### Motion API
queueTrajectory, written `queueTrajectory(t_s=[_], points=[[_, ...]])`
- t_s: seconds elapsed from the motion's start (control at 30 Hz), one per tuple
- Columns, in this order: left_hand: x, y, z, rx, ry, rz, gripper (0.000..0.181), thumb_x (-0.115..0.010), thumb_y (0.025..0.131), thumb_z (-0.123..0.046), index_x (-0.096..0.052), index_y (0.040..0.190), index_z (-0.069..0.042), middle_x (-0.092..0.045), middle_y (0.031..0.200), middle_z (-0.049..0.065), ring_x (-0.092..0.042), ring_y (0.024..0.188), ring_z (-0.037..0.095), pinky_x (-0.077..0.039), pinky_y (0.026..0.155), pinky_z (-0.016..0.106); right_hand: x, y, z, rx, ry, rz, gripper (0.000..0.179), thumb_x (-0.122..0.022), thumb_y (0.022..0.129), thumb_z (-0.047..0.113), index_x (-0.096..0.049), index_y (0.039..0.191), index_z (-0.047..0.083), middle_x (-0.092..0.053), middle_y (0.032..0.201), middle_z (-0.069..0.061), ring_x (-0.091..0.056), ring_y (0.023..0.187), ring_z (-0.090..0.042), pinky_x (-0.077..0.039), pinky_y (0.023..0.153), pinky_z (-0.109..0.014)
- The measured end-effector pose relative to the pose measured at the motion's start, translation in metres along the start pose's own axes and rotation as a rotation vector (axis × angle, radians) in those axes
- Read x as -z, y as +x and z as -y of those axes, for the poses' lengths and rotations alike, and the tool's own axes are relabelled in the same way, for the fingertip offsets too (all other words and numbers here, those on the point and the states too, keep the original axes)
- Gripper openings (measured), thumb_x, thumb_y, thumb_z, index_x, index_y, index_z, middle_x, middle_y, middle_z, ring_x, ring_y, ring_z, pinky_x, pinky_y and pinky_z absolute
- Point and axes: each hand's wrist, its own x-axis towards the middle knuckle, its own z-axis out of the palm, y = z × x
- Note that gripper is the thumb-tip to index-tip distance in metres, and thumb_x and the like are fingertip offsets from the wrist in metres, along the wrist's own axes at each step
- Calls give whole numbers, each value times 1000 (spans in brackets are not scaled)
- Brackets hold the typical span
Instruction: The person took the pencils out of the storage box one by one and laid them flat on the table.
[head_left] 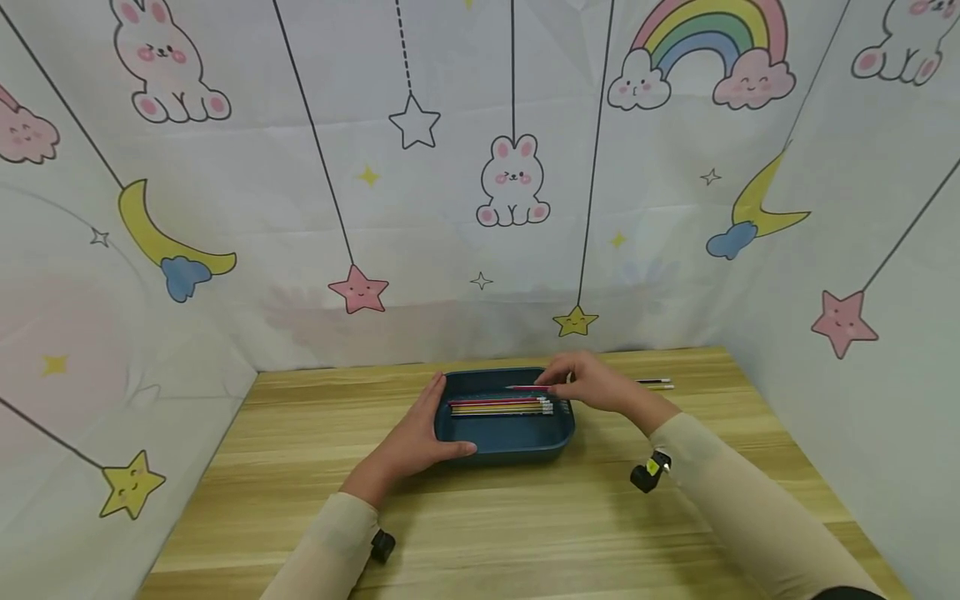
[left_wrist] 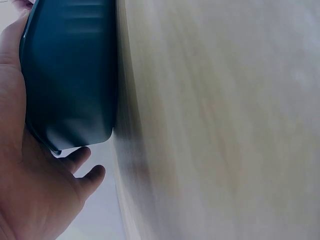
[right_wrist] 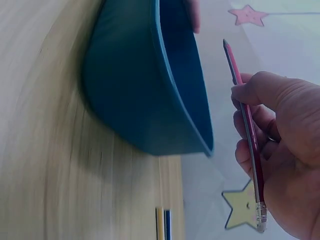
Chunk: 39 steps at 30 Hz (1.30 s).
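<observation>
A dark blue rectangular plastic bin [head_left: 504, 442] stands on the wooden table, with several pencils [head_left: 501, 407] lying side by side in it, white ends to the right. My left hand [head_left: 420, 433] holds the bin by its left end, thumb over the front rim and fingers along the left side. Over the bin's back right part, my right hand [head_left: 588, 381] pinches a red pencil [right_wrist: 248, 125] between thumb and fingers. The dark tip of that pencil points left, and its metal-banded end lies by the palm in the right wrist view.
Two more pencils [head_left: 660, 384], one dark and one yellow, lie on the wooden table [head_left: 510, 525] right of the bin, partly behind the right hand. A white curtain [head_left: 450, 208] printed with rabbits, stars and moons surrounds the back and sides of the table.
</observation>
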Motion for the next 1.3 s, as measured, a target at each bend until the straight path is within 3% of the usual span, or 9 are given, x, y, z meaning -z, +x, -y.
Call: queueTrajectory(t_s=[0.23, 0.47, 0.73, 1.0, 1.3], points=[[0, 0, -1, 1, 0, 0, 138, -90, 84, -68, -5, 180, -19, -2, 187, 1, -10, 171, 32, -22, 132, 63, 13, -18, -15, -21, 32, -36, 22, -72, 108, 7, -85, 124, 12, -76, 121, -5, -64, 98, -23, -56, 79, -36], [0, 1, 0, 0, 0, -6, 136, -91, 85, -63, -6, 180, -18, -3, 187, 2, -11, 171, 32, -22, 132, 63, 29, -35, -24, 10, 58, -21, 22, -72, 106, 0, -84, 124, 3, -75, 112, -21, -64, 85, -20, -55, 72, -30], [0, 0, -1, 2, -2, -4, 135, -92, 86, -62, -6, 180, -19, -2, 187, 1, -11, 171, 32, -22, 132, 63, 40, -51, -41, -68, 50, -34, 22, -74, 105, 2, -86, 122, 8, -75, 107, -12, -60, 84, -21, -51, 71, -30], [0, -2, -3, 5, -5, -5, 135, -92, 85, -62, -6, 180, -18, -3, 187, 2, -11, 171, 33, -21, 132, 63, 49, -67, -59, -152, 17, -56, 22, -74, 105, 2, -87, 120, 11, -75, 113, -5, -65, 95, -22, -55, 78, -32], [0, -2, -2, 6, -10, -9, 135, -91, 85, -62, -6, 180, -19, -3, 187, 1, -11, 171, 33, -21, 132, 63, 52, -79, -81, -133, 0, -87, 21, -75, 104, -1, -87, 119, 5, -78, 115, -10, -69, 101, -25, -57, 80, -30]])
